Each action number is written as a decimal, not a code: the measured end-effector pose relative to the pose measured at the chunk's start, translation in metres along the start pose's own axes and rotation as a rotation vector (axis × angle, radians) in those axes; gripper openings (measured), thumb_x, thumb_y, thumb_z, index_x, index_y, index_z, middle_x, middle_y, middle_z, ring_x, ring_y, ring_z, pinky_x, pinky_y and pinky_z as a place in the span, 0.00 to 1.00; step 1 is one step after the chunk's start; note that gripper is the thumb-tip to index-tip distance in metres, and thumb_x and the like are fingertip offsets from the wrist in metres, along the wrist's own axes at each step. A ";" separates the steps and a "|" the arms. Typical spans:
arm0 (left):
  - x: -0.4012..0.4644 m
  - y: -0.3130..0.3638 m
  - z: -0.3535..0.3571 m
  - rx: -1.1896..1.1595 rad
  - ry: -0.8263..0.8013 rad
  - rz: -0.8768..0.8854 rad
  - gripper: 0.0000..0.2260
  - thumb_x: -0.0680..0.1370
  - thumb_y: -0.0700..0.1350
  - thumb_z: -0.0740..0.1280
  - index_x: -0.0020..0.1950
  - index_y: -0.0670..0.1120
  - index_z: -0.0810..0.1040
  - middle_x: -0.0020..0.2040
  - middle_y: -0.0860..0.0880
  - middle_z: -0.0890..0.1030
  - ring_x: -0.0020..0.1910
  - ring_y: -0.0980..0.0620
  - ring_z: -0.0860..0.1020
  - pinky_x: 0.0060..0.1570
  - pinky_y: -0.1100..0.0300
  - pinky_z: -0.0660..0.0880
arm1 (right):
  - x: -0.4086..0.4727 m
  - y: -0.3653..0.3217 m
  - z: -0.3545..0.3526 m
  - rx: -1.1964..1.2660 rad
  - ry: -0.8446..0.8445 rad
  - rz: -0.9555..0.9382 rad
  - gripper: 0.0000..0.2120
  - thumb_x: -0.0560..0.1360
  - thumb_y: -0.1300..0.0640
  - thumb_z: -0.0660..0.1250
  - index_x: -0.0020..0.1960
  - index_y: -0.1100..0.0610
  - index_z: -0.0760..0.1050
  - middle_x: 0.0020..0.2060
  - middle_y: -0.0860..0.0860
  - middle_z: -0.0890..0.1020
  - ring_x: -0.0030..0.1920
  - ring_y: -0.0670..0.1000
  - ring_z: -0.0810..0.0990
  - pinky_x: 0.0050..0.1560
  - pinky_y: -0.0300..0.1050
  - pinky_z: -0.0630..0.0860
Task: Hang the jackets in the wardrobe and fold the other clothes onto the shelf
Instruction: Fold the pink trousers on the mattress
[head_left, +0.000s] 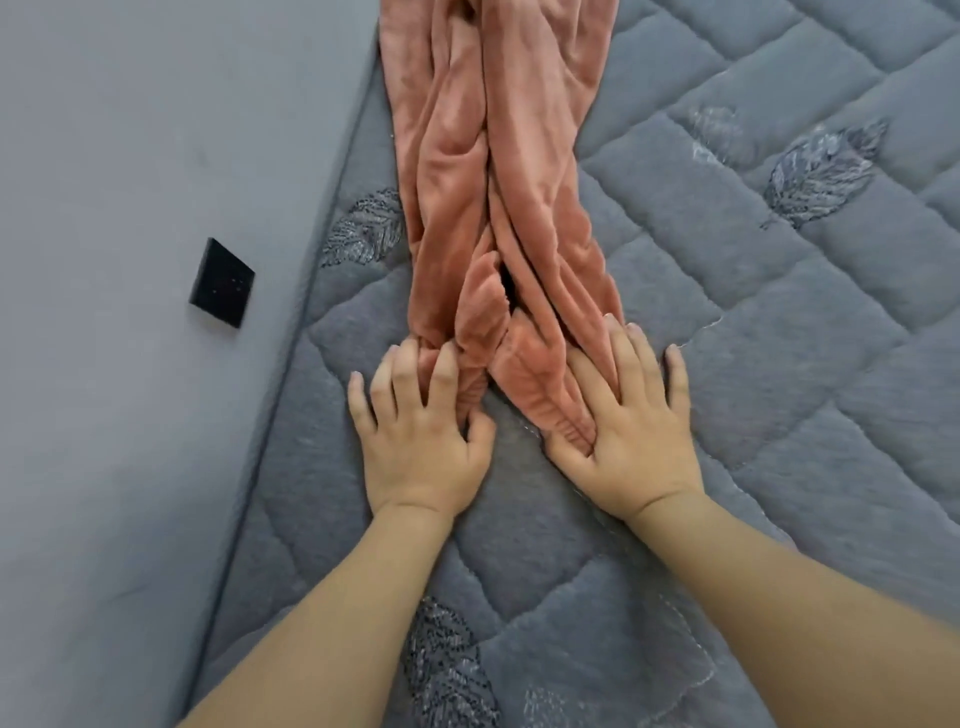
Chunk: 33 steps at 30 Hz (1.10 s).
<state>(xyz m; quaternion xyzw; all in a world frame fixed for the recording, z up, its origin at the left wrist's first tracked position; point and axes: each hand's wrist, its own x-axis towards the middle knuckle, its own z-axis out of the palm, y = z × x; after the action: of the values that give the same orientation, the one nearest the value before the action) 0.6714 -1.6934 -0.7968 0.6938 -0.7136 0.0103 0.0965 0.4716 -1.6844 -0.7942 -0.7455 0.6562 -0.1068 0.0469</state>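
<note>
A pink, velvety pair of trousers (498, 156) lies stretched lengthwise on the grey quilted mattress (779, 364), its two leg ends nearest me. My left hand (421, 431) grips the left leg's cuff, fingers curled into the bunched cloth and thumb tucked against it. My right hand (628, 421) lies flat with spread fingers on the right leg's cuff, pressing it onto the mattress. The garment's upper part runs out of view at the top.
A grey wall or headboard (130, 364) runs along the mattress's left edge, with a small black square plate (222, 283) on it. Embroidered leaf patterns (821, 166) mark the quilt. Bare mattress stretches to the right and toward me.
</note>
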 end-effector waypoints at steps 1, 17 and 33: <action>0.000 0.002 -0.002 -0.006 -0.004 -0.007 0.29 0.72 0.56 0.61 0.71 0.49 0.65 0.70 0.41 0.67 0.70 0.40 0.65 0.73 0.36 0.54 | 0.000 0.000 -0.003 -0.004 -0.015 0.000 0.34 0.72 0.36 0.59 0.75 0.47 0.64 0.78 0.56 0.58 0.78 0.59 0.54 0.75 0.66 0.48; 0.001 0.000 0.003 0.008 0.063 0.013 0.26 0.72 0.56 0.63 0.69 0.49 0.68 0.69 0.41 0.70 0.69 0.39 0.67 0.73 0.37 0.55 | 0.002 0.003 0.002 0.023 -0.010 -0.032 0.33 0.72 0.39 0.59 0.74 0.50 0.66 0.78 0.57 0.57 0.78 0.60 0.54 0.74 0.68 0.48; -0.082 0.048 -0.084 -0.110 -0.331 -0.174 0.07 0.77 0.42 0.59 0.49 0.45 0.76 0.55 0.40 0.73 0.55 0.37 0.73 0.47 0.48 0.68 | -0.119 0.068 -0.128 -0.268 -0.520 0.448 0.14 0.78 0.56 0.59 0.61 0.53 0.76 0.60 0.53 0.73 0.58 0.59 0.77 0.48 0.49 0.72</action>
<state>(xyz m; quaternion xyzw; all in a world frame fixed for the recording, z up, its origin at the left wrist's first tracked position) 0.6359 -1.5985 -0.7215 0.7387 -0.6566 -0.1513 0.0161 0.3637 -1.5673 -0.6954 -0.5851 0.7775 0.1859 0.1361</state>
